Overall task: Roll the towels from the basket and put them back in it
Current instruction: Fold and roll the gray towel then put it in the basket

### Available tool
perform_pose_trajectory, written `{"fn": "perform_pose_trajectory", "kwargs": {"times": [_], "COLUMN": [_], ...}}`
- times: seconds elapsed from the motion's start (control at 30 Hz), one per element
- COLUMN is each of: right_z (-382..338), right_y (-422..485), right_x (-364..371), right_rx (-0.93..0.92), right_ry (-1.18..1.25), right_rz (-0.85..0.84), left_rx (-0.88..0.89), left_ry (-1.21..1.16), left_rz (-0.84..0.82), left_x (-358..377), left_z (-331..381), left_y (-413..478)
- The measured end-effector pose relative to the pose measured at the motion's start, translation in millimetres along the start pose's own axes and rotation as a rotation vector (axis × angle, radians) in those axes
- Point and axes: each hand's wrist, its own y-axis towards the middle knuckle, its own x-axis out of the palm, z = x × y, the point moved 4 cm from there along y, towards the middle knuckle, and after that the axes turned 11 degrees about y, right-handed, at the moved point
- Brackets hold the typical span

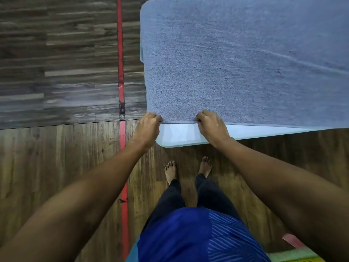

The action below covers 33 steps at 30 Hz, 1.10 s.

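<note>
Towel [245, 63]: grey-blue, spread flat over the white tabletop [179, 135]. It covers nearly all of it and runs out of view to the right. The near hem lies just short of the tabletop's near edge, leaving a bare strip.

Left hand [149, 127] and right hand [211, 127] both sit on that hem, towards the towel's left corner. Fingers [154, 117] are curled over the edge and pinching the cloth, the left at the corner itself and the right a little way along.

Step, as I judge it: the start of a roll, with the hem gathered for the first turn. No rolled bulk is visible yet.

The next move calls for turning the hem over tightly and evenly. The right stretch of the hem is unheld, so the roll could skew.

Basket: not in view. Wood floor [56, 167] with a red tape line [122, 133] below; bare feet close to the tabletop.
</note>
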Motion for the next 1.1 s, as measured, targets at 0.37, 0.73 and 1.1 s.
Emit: {"fn": "perform_pose_trajectory", "kwargs": {"times": [0.37, 0.73, 1.1], "right_z": [0, 4, 4], "right_y": [-36, -88, -100], "right_x": [0, 17, 32], "right_rx": [-0.024, -0.004, 0.05], "right_ry": [0.086, 0.143, 0.134], "right_rz": [-0.171, -0.216, -0.291], "left_rx": [0.042, 0.077, 0.064], "left_ry": [-0.048, -0.035, -0.014], "left_rz": [-0.081, -0.153, -0.247], "left_x": [-6, 14, 25], "left_z": [10, 15, 18], "left_y": [-39, -98, -110]}}
